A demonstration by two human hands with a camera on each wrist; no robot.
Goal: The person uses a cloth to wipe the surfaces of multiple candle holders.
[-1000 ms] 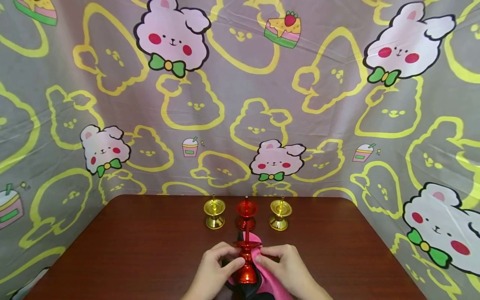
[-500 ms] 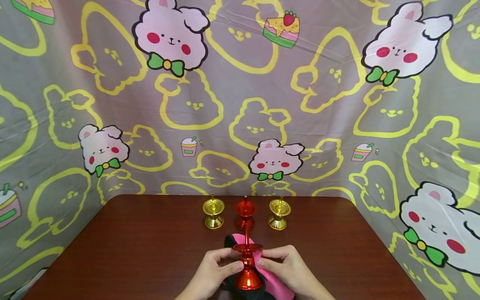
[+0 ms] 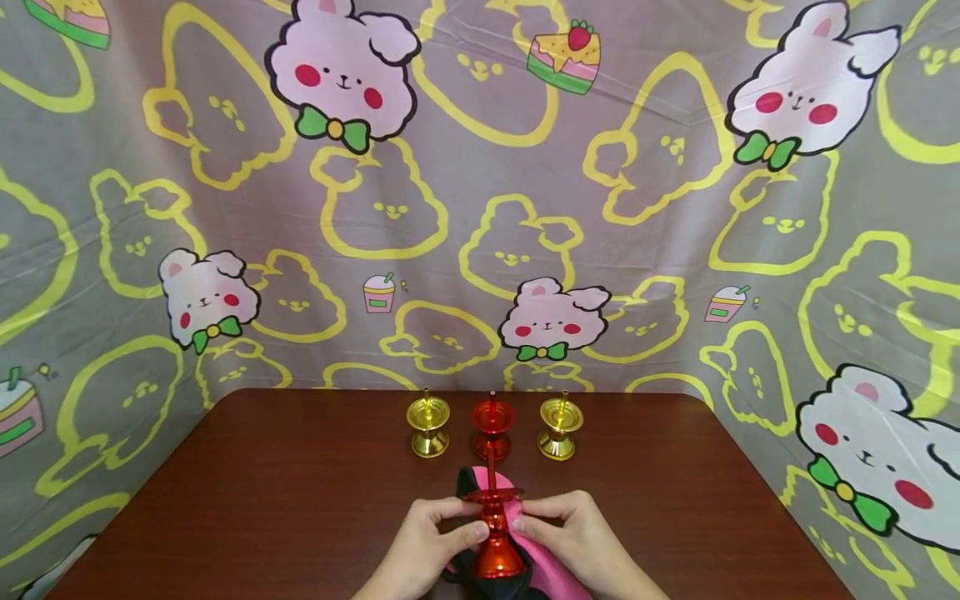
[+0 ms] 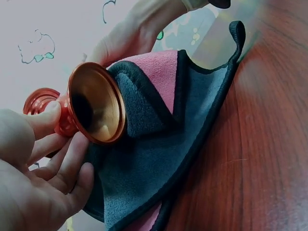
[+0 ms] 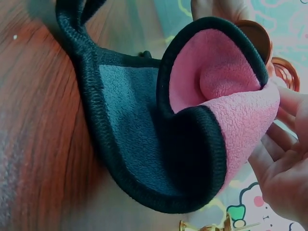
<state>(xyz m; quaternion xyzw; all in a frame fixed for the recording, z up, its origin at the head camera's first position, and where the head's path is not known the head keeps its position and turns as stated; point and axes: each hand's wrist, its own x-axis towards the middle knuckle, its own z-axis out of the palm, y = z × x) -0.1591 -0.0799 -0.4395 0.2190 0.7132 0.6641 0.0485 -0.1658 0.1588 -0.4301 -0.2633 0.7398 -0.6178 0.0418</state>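
Note:
A shiny red candlestick [image 3: 498, 560] with a wide drip dish and a tall thin stem stands out at the front middle of the head view. My left hand [image 3: 429, 543] grips its waist between thumb and fingers. From the other side, my right hand [image 3: 576, 537] pinches a two-sided cloth [image 3: 557, 573], pink and dark grey with black edging, against the candlestick just under the dish. In the left wrist view the candlestick's hollow base [image 4: 109, 111] shows a gold-coloured inside. Folds of the cloth [image 5: 248, 125] hide most of the candlestick in the right wrist view.
Toward the back of the brown wooden table [image 3: 300, 483] stand a gold candlestick [image 3: 430, 442], another red candlestick [image 3: 492, 417] and a second gold candlestick [image 3: 557, 442] in a row. A rabbit-print curtain [image 3: 465, 167] hangs behind and along both sides.
The held candlestick has come slightly lower in view and tilted a little, with both hands still on it. The cloth has shifted, and its black-edged fold now shows left of the stem.

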